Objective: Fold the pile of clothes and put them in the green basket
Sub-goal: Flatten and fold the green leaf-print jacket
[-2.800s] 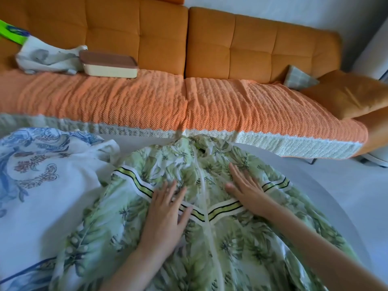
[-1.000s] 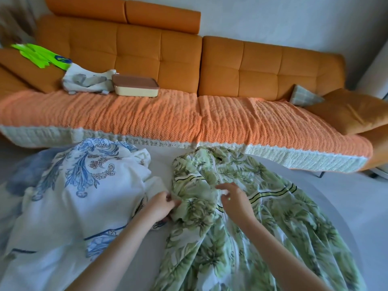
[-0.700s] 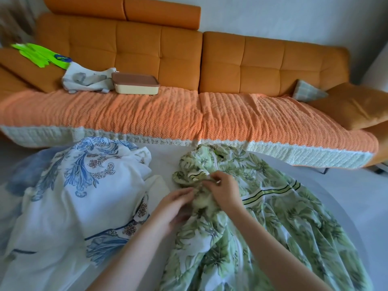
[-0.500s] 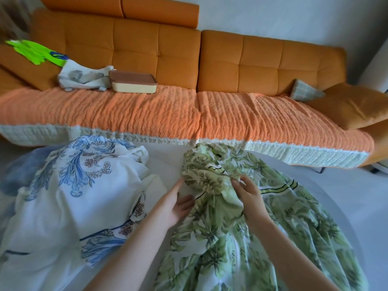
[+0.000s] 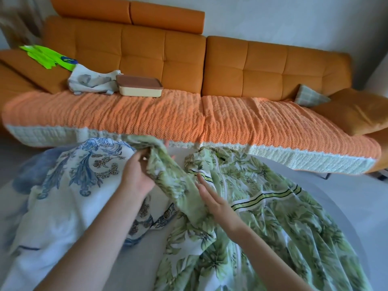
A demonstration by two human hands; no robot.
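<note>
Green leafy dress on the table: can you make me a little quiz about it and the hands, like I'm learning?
1. True or false: the left hand grips a lifted part of the green leafy dress.
2. Pick one. The right hand is: A) lying flat on the green leafy dress with straight fingers; B) a fist up in the air; C) pinching a sock.
3. Fill the gap: the box with the brown lid sits on the orange ____.

Key: 1 true; 2 A; 3 sofa.
</note>
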